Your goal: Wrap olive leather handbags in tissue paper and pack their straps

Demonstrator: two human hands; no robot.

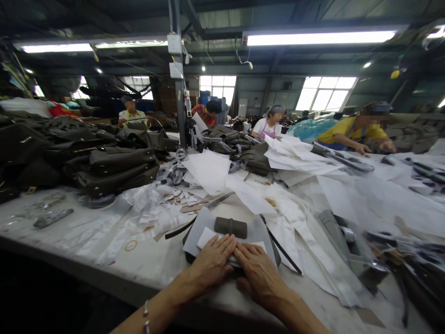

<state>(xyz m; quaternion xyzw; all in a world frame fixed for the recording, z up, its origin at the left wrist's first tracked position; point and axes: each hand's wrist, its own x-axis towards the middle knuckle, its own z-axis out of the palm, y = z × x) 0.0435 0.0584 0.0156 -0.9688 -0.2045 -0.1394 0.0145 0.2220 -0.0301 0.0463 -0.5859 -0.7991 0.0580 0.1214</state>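
Both my hands lie side by side on a dark bag part (230, 227) wrapped in white paper (207, 237) at the near table edge. My left hand (212, 262) rests flat with its fingers stretched over the paper. My right hand (256, 269) lies flat next to it, fingers extended and touching the left fingertips. A dark padded handle piece sits just beyond my fingers. Thin black straps (281, 249) run off to both sides of the bag.
Stacks of dark bags (114, 169) fill the left of the white-covered table (104, 246). Loose white paper sheets (208, 169) and scraps cover the middle. Several other people (358, 132) work across the table. More dark parts (410, 273) lie at right.
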